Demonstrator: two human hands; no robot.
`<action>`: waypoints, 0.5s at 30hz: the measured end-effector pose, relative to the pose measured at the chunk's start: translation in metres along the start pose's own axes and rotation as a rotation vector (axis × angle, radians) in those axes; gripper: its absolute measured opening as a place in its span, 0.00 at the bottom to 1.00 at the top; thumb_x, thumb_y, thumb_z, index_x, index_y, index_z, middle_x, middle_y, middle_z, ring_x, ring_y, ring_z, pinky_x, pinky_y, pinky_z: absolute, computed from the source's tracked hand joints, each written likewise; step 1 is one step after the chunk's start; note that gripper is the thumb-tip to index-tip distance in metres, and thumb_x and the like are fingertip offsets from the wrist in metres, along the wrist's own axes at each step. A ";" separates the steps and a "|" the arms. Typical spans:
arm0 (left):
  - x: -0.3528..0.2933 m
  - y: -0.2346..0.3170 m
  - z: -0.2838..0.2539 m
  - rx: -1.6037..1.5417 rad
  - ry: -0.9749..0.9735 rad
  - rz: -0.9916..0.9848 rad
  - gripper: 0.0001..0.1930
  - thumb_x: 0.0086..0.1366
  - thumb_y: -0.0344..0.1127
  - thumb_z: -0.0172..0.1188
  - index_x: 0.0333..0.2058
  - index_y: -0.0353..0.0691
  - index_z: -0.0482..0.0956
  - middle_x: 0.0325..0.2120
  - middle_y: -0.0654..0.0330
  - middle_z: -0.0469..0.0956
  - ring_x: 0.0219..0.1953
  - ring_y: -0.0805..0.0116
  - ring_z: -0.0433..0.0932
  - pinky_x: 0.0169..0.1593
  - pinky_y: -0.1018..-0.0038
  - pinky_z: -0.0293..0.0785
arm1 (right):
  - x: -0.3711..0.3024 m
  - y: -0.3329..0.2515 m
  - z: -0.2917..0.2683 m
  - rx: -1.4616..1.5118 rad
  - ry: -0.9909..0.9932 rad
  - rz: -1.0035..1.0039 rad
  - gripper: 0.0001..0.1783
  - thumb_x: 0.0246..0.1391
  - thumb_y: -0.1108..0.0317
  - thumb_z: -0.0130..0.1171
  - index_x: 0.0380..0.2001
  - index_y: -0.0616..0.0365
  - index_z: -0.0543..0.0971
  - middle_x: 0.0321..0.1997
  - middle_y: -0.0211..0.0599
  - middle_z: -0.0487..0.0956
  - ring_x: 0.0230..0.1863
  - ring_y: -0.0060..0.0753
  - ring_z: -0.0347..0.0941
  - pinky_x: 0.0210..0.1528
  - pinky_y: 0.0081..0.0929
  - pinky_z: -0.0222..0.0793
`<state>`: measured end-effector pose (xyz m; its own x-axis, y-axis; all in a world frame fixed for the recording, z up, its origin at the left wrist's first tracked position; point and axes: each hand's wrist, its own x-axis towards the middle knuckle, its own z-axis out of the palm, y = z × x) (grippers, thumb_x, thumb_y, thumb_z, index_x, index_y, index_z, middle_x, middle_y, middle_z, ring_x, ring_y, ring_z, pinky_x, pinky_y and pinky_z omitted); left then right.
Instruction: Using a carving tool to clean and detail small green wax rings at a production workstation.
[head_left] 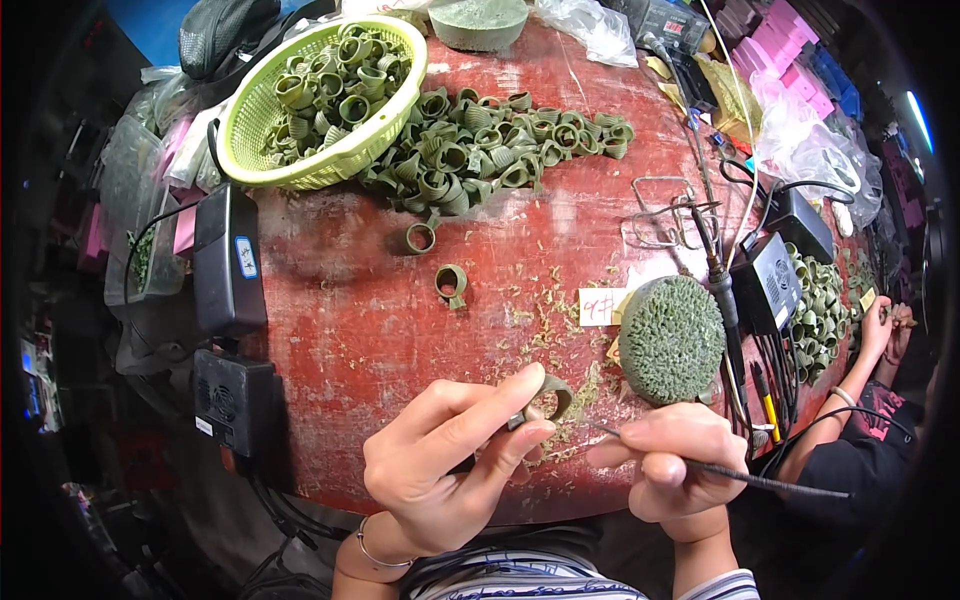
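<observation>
Left hand (pixel 445 460) low over red counter (pixel 340 390), fingers pinching green ring (pixel 566 398). Right hand (pixel 690 455) just beside it, fingers closed around thin dark tool (pixel 765 482), tip near ring; whether they touch, I cannot tell. Two loose rings (pixel 457 300) lie beyond hands, apart from heaped rings (pixel 465 150). Yellow-green basket (pixel 340 165) holding more rings stands against heap. Near right hand I see round green block (pixel 673 340), white card (pixel 597 307) beside it. Co-worker's hand (pixel 877 328) far right.
</observation>
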<state>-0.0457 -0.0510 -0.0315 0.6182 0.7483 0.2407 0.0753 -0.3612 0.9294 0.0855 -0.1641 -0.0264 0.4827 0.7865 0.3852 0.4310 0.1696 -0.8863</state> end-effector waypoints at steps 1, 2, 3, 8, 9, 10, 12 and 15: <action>-0.001 -0.002 0.002 -0.028 0.026 0.023 0.14 0.51 0.26 0.63 0.39 0.32 0.78 0.22 0.59 0.74 0.18 0.79 0.72 0.19 0.85 0.66 | 0.001 0.000 0.001 0.008 -0.052 -0.056 0.11 0.46 0.70 0.61 0.33 0.63 0.77 0.20 0.36 0.78 0.18 0.32 0.74 0.19 0.22 0.68; -0.002 -0.004 0.003 -0.056 0.052 0.046 0.13 0.54 0.31 0.61 0.38 0.31 0.77 0.22 0.58 0.73 0.17 0.77 0.73 0.17 0.86 0.65 | 0.003 0.001 0.001 0.018 -0.105 -0.114 0.11 0.46 0.72 0.61 0.34 0.64 0.77 0.20 0.38 0.78 0.18 0.32 0.74 0.19 0.22 0.69; -0.003 -0.004 0.001 -0.051 0.055 0.044 0.13 0.54 0.31 0.61 0.38 0.31 0.77 0.22 0.58 0.73 0.17 0.77 0.73 0.17 0.86 0.65 | 0.004 0.002 0.002 0.028 -0.157 -0.171 0.12 0.45 0.74 0.61 0.35 0.66 0.76 0.20 0.40 0.78 0.18 0.33 0.75 0.19 0.23 0.69; 0.000 0.003 -0.004 -0.193 -0.017 -0.128 0.16 0.49 0.21 0.63 0.40 0.33 0.77 0.22 0.59 0.74 0.20 0.79 0.73 0.21 0.85 0.69 | 0.005 0.000 0.004 0.022 -0.097 -0.202 0.13 0.43 0.81 0.58 0.36 0.70 0.75 0.22 0.44 0.78 0.19 0.35 0.76 0.21 0.26 0.72; 0.000 0.002 -0.005 -0.193 -0.018 -0.129 0.16 0.49 0.21 0.63 0.40 0.33 0.77 0.22 0.59 0.74 0.20 0.79 0.73 0.21 0.85 0.69 | 0.003 0.002 0.004 0.022 -0.096 -0.200 0.13 0.43 0.81 0.58 0.36 0.70 0.75 0.22 0.44 0.78 0.19 0.35 0.76 0.21 0.26 0.72; 0.000 0.001 -0.005 -0.155 -0.018 -0.101 0.16 0.49 0.21 0.63 0.39 0.33 0.78 0.22 0.59 0.74 0.19 0.79 0.72 0.21 0.84 0.68 | 0.003 0.004 0.003 -0.021 -0.048 -0.203 0.12 0.44 0.81 0.57 0.36 0.70 0.75 0.22 0.44 0.78 0.20 0.35 0.76 0.22 0.26 0.73; -0.001 0.002 -0.004 -0.122 -0.024 -0.073 0.16 0.48 0.21 0.64 0.39 0.33 0.78 0.22 0.59 0.74 0.19 0.79 0.72 0.21 0.84 0.68 | 0.004 0.001 -0.001 -0.112 0.020 -0.225 0.14 0.43 0.80 0.58 0.37 0.72 0.74 0.22 0.44 0.78 0.21 0.36 0.76 0.23 0.27 0.73; -0.002 0.001 -0.004 -0.099 0.003 -0.087 0.16 0.48 0.22 0.64 0.39 0.33 0.78 0.22 0.59 0.75 0.19 0.79 0.71 0.22 0.83 0.68 | 0.003 -0.002 -0.002 0.029 -0.118 -0.192 0.20 0.36 0.80 0.60 0.39 0.72 0.73 0.22 0.43 0.77 0.22 0.36 0.76 0.24 0.27 0.73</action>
<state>-0.0497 -0.0503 -0.0301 0.6106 0.7758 0.1589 0.0504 -0.2383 0.9699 0.0877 -0.1627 -0.0232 0.3007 0.8018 0.5165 0.4833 0.3387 -0.8073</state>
